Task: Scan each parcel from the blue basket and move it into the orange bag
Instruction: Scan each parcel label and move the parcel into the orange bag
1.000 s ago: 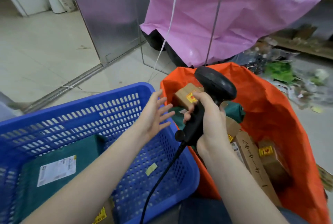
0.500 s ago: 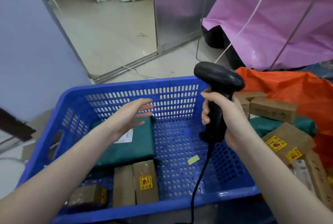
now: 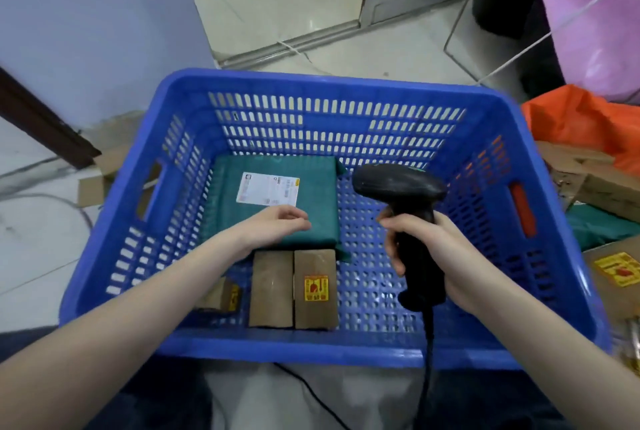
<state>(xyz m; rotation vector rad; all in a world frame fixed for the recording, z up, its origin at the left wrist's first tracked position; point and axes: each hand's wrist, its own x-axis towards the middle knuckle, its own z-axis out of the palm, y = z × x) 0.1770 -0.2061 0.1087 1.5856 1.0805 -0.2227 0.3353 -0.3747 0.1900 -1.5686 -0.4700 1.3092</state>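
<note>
The blue basket fills the middle of the view. Inside lies a flat green parcel with a white label, and in front of it two brown cardboard boxes side by side, one with a yellow sticker. A smaller brown box shows under my left forearm. My left hand hovers over the green parcel's near edge, fingers loosely bent, holding nothing. My right hand grips the black barcode scanner, whose head is over the basket's right half. The orange bag sits at the right edge with boxes in it.
A pink plastic sheet hangs at the top right behind a thin wire frame. A pale wall and a dark skirting strip stand at the left. Flattened cardboard lies on the floor left of the basket. The scanner cable runs down between my knees.
My view has swung left from the orange bag to the basket. My left hand has come down and in over the green parcel. The scanner has followed over the basket.
</note>
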